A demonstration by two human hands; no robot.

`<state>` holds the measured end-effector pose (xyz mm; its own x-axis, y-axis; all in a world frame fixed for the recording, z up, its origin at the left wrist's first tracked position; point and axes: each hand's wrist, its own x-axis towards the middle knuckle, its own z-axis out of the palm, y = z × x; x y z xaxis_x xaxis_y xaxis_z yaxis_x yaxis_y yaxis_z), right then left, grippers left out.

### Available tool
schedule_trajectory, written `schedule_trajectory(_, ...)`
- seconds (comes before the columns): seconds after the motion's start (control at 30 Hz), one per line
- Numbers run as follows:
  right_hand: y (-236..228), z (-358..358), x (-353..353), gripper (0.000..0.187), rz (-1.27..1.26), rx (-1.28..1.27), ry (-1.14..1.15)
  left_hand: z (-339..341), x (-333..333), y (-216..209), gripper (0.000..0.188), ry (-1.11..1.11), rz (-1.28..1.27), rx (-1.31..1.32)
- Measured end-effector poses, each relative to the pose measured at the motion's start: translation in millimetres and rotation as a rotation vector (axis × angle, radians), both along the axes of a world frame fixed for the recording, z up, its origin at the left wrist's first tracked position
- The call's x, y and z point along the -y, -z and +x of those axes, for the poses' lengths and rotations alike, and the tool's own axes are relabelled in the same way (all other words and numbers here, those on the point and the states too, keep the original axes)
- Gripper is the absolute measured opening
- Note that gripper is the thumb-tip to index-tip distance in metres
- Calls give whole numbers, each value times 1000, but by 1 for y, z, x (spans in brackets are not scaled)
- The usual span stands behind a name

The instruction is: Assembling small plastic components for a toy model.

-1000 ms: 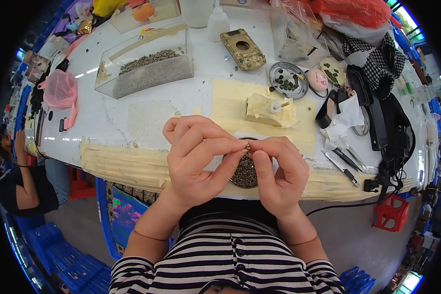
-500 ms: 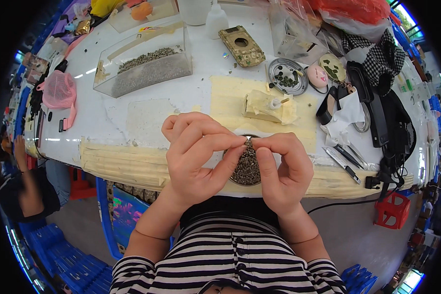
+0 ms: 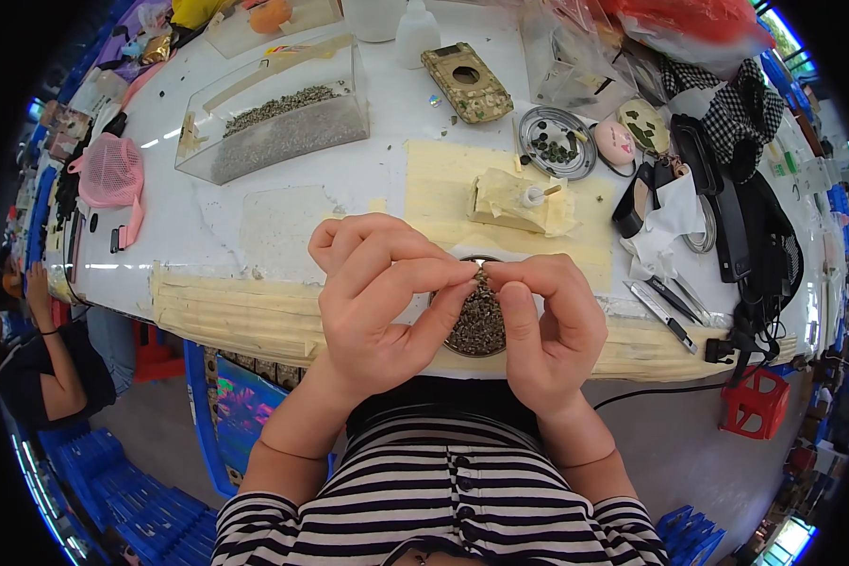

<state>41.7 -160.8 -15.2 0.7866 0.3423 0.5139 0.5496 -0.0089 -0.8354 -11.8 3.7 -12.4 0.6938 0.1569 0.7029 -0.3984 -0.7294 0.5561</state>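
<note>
Both my hands meet above a round metal dish heaped with tiny grey-brown parts at the table's front edge. My left hand is pinched, thumb against forefinger, over the dish's left side. Opposite it, my right hand pinches too, its fingertips almost touching the left ones. Whatever small piece sits between the fingertips is too tiny and covered to name. Just beyond the hands, a block wrapped in cream tape carries a small white nozzle-like piece with a thin stick.
A clear bin of small parts stands far left. A camouflage-patterned case, a round dish of dark bits and a white bottle lie farther back. Tweezers and a craft knife rest at right. Another person's arm shows at left.
Both hands hold nearly the same pinch over the dish, with only slight finger movement. The rest of the table shifts slightly in view.
</note>
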Motion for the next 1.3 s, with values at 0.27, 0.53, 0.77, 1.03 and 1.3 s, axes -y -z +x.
schedule_trajectory(0.27,-4,-1,1,15,-52,42,12,-1,-2,-3,21,21,18,-6)
schedule_trajectory(0.53,0,-1,0,14,-15,-61,-45,0,-1,0,25,12,-21,12)
schedule_trajectory(0.77,-2,1,-1,10,8,-143,-126,0,-1,-2,25,30,24,17)
schedule_trajectory(1.03,-3,0,-3,8,-4,-52,-41,1,-1,0,23,23,3,19)
schedule_trajectory(1.3,-3,1,-4,8,-16,-52,-31,1,-1,1,24,31,25,24)
